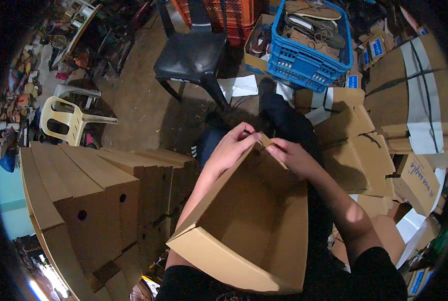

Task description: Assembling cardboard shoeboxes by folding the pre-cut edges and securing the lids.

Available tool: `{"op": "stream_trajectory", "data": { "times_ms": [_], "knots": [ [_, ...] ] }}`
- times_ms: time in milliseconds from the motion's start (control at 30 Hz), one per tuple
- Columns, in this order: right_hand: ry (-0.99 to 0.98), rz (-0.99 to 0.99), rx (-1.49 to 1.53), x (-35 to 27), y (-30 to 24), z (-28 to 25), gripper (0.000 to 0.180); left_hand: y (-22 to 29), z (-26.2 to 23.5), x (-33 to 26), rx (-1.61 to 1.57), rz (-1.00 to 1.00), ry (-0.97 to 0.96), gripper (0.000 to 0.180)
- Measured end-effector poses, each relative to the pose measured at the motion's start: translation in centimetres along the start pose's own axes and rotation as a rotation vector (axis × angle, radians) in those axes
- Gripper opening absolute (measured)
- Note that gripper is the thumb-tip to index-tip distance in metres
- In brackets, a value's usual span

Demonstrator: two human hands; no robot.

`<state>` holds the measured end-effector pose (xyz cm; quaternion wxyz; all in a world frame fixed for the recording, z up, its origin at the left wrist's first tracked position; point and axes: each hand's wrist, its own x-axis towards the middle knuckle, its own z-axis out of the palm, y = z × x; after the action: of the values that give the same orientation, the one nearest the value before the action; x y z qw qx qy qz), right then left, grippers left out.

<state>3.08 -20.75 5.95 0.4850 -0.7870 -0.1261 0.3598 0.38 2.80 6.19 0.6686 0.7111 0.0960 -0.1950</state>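
Note:
An open brown cardboard box rests on my lap, its hollow inside facing up. At the box's far end, my left hand is closed on the corner, with thumb and fingers bent over the edge. Just to the right, my right hand pinches a small cardboard flap at that same end. The two hands are close together, with the flap between them. My fingertips partly cover the far corner, so how the flap sits there is hard to make out.
Stacked cardboard boxes stand at my left. A black plastic chair is ahead, and a blue crate of shoes lies beyond to the right. Flattened cardboard and a large taped carton crowd the right side.

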Motion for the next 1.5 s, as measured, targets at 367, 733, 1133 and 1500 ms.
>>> {"op": "stream_trajectory", "data": {
  "times_ms": [367, 733, 1133, 1500],
  "knots": [
    [0.055, -0.054, -0.232, 1.3, 0.2, 0.1, 0.026, -1.9, -0.4, 0.4, -0.098, -0.004, -0.052, 0.033],
    [0.146, -0.139, -0.154, 2.1, 0.9, 1.0, 0.033, -2.2, -0.3, 0.7, -0.147, 0.112, -0.151, 0.036],
    [0.11, -0.175, -0.076, 3.0, 1.6, 0.2, 0.023, -2.2, -0.3, 0.6, -0.136, 0.166, -0.106, 0.031],
    [0.115, -0.145, -0.147, 3.3, 2.0, 0.4, 0.024, -2.9, -0.6, 0.6, 0.038, 0.204, 0.06, 0.03]
  ]
}}
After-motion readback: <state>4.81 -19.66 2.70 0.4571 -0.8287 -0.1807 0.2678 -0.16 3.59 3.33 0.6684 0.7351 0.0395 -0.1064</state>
